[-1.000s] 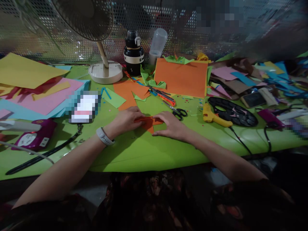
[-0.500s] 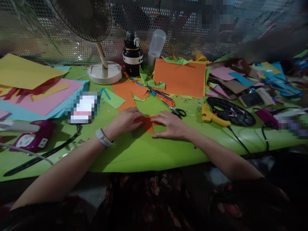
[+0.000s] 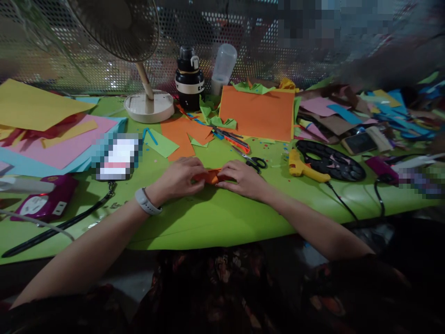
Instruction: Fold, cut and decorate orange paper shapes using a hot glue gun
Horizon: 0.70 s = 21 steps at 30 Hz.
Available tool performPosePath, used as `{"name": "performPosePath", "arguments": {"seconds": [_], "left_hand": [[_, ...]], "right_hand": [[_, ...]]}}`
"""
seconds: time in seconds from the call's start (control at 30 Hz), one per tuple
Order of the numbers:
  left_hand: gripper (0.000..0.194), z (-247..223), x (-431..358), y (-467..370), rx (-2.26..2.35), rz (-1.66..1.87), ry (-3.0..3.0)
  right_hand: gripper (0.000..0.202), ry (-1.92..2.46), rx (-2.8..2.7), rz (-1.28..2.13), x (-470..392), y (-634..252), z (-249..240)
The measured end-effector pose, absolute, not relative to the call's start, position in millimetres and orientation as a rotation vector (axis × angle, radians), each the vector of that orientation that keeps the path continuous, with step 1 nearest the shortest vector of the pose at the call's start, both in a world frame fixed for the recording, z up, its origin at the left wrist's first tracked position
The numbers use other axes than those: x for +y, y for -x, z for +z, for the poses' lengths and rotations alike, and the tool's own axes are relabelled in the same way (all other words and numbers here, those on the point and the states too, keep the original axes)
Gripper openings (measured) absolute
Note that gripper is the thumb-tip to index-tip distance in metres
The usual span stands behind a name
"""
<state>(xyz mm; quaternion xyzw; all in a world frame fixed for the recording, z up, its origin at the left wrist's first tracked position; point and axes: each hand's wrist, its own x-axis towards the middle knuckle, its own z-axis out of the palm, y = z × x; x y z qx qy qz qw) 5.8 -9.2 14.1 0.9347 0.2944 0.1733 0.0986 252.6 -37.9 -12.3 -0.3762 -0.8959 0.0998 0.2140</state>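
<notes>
Between my two hands, low over the green table, is a small piece of orange paper (image 3: 212,176) with folds in it. My left hand (image 3: 183,177), with a pale band on the wrist, pinches its left end between thumb and fingers. On the other end, my right hand (image 3: 240,179) is closed with thumb and fingertips on the paper. Much of the paper is hidden by the fingers. Just beyond the hands lie orange paper offcuts (image 3: 181,147), a green paper piece (image 3: 162,143) and black-handled scissors (image 3: 256,162).
A phone (image 3: 120,157), a purple power socket (image 3: 48,197) and stacked coloured paper (image 3: 79,148) lie left. A fan (image 3: 149,106) and black bottle (image 3: 188,86) stand behind. To the right are a yellow glue gun (image 3: 306,169), a black tray (image 3: 342,162) and heaped paper scraps.
The thumbs have come up to the paper's near edge, and the paper, flatter before with a corner pointing toward me, is now folded up between the fingers. The view has shifted slightly.
</notes>
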Motion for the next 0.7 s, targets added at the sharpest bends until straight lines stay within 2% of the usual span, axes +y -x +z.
{"name": "performPosePath", "arguments": {"seconds": [0.1,0.33,0.7], "left_hand": [[0.027,15,-11,-7,0.729,0.487,-2.770],[0.015,5,-11,-12,0.754,0.567,-2.759],[0.018,2,-10,-11,0.734,0.649,-2.580]], "right_hand": [[0.031,1.048,-2.466,0.297,-37,-252,-14],[0.036,1.073,-2.451,0.354,-42,-251,-6],[0.036,1.069,-2.509,0.503,-43,-259,3]]}}
